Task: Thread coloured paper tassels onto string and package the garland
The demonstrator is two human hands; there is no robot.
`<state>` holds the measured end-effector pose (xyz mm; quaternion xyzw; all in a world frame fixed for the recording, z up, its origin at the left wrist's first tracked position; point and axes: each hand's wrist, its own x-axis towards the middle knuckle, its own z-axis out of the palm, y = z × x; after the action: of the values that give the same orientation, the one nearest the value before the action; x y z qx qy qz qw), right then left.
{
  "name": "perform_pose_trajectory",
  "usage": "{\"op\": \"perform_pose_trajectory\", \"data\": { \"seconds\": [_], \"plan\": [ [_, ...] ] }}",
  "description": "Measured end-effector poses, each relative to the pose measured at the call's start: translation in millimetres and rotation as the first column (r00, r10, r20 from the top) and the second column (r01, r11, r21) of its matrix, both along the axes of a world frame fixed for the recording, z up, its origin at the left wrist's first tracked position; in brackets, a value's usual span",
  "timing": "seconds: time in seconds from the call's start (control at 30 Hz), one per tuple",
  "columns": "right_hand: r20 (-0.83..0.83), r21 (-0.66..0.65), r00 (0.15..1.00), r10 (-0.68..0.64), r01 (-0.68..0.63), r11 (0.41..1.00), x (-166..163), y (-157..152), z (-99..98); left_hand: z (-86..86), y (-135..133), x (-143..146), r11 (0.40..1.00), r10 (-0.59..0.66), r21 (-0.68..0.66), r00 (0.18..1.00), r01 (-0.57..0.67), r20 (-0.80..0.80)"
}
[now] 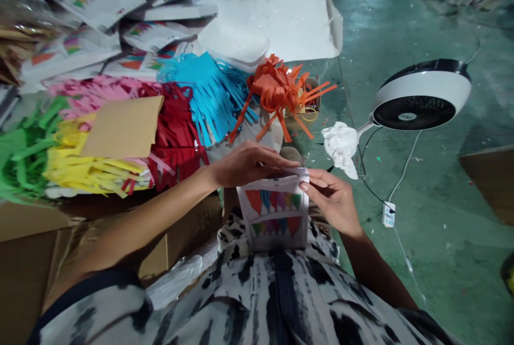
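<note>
A white printed packet (277, 216) with two rows of coloured pennants rests upright against my lap. My right hand (335, 200) pinches its upper right corner between thumb and fingers. Along the packet's top edge lies my left hand (251, 163), its fingers close together over the folded rim; its thumb is partly hidden. Just beyond my hands sits an orange fringed paper bundle (277, 88). To its left are a blue fringed bundle (209, 93) and a dark red one (179, 125).
Pink (108, 88), yellow (72, 165) and green fringed bundles (26, 152) lie left, with a tan card (122, 128) on top. Several printed packets (94, 2) are piled behind. A white fan (421, 93) and a power strip (388, 214) are right. Cardboard boxes (28, 251) stand lower left.
</note>
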<state>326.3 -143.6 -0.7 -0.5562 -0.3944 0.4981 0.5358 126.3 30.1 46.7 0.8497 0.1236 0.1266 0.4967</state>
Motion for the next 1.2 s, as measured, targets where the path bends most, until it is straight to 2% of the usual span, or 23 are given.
{"op": "perform_pose_trajectory", "data": {
  "seconds": [0.13, 0.33, 0.5, 0.57, 0.63, 0.7, 0.77, 0.9, 1.07, 1.13, 1.2],
  "plan": [
    [-0.026, -0.006, 1.0, 0.013, -0.013, 1.0, -0.3, 2.5, 1.9, 4.5, -7.0, 2.1, 0.988, -0.024, -0.15, 0.999, 0.028, 0.028],
    [-0.014, -0.004, 1.0, 0.002, -0.002, 1.0, 1.9, 0.0, -0.4, 14.8, -8.5, -1.1, 0.953, -0.081, -0.297, 0.995, 0.06, -0.059],
    [0.021, -0.001, 1.0, -0.011, 0.011, 1.0, 3.0, -3.3, -5.6, 17.1, -3.0, -11.0, 0.931, -0.246, -0.297, 0.966, 0.213, -0.077],
    [0.053, 0.027, 0.998, -0.014, 0.013, 1.0, 4.1, -4.3, -8.3, 12.7, -3.2, -14.5, 0.927, -0.258, -0.295, 0.964, 0.231, -0.056],
    [0.089, 0.056, 0.995, -0.034, 0.029, 0.998, 7.0, -5.6, -10.2, 6.0, -6.0, -18.0, 0.944, -0.172, -0.292, 0.984, 0.155, -0.034],
    [0.117, 0.076, 0.99, -0.072, 0.063, 0.995, 12.0, -7.5, -11.6, -1.8, -10.6, -21.9, 0.956, -0.029, -0.292, 0.999, 0.02, -0.027],
    [0.131, 0.087, 0.987, -0.097, 0.086, 0.992, 17.8, -9.8, -13.0, -9.4, -15.5, -25.4, 0.946, 0.073, -0.317, 0.997, -0.073, -0.013],
    [0.131, 0.108, 0.985, -0.11, 0.096, 0.99, 25.8, -14.0, -16.5, -18.7, -23.8, -26.7, 0.907, 0.132, -0.41, 0.989, -0.095, 0.063],
    [0.141, 0.153, 0.984, -0.112, 0.09, 0.984, 30.0, -16.6, -16.6, -16.9, -35.6, -20.1, 0.875, 0.206, -0.464, 0.973, -0.135, 0.105],
    [0.164, 0.178, 0.979, -0.124, 0.094, 0.98, 32.1, -17.0, -14.4, -18.4, -42.7, -18.1, 0.848, 0.3, -0.491, 0.945, -0.201, 0.132],
    [0.2, 0.207, 0.969, -0.144, 0.102, 0.973, 34.5, -17.2, -12.1, -22.5, -51.0, -17.2, 0.795, 0.429, -0.535, 0.889, -0.285, 0.164]
  ]
}}
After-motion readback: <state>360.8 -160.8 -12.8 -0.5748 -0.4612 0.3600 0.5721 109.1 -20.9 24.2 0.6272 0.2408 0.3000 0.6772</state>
